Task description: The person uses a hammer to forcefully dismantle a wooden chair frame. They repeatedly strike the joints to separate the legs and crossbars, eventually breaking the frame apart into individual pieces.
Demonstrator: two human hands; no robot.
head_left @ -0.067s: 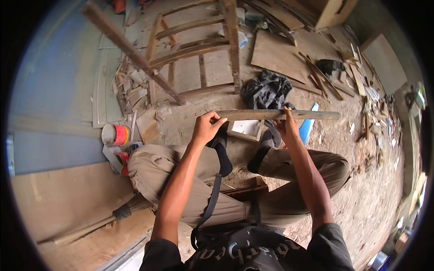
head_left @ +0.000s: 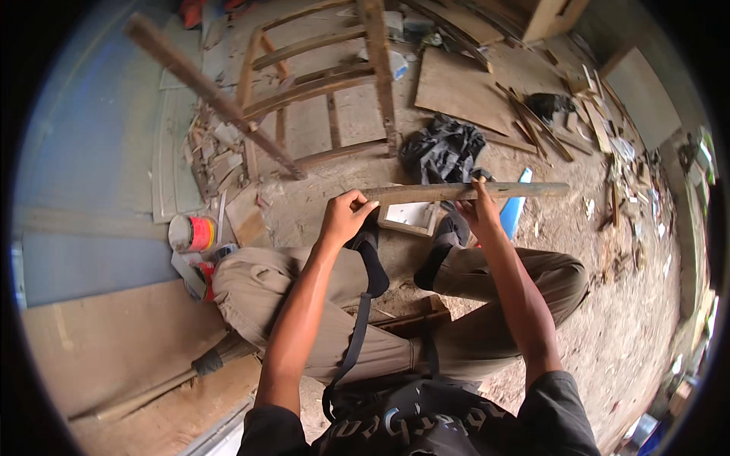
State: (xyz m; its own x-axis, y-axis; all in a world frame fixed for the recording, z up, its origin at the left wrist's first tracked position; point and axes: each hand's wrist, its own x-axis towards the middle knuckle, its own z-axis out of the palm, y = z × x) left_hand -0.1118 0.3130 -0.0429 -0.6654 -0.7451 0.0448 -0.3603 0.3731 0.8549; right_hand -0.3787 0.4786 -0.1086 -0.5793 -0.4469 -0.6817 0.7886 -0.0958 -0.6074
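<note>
- Both hands are gripping a long wooden strip (head_left: 464, 191): left hand (head_left: 344, 218) is curling closed around its left end, right hand (head_left: 477, 209) is pinching its middle.
- It is lying level above the knees, near a small wooden frame (head_left: 408, 218).

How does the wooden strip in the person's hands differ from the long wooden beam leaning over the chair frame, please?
The wooden strip is thin and pale; the wooden beam is thicker and darker. The strip lies level, held by the left hand and right hand; the beam slants, unheld, across the chair frame. Both are long and straight.
</note>
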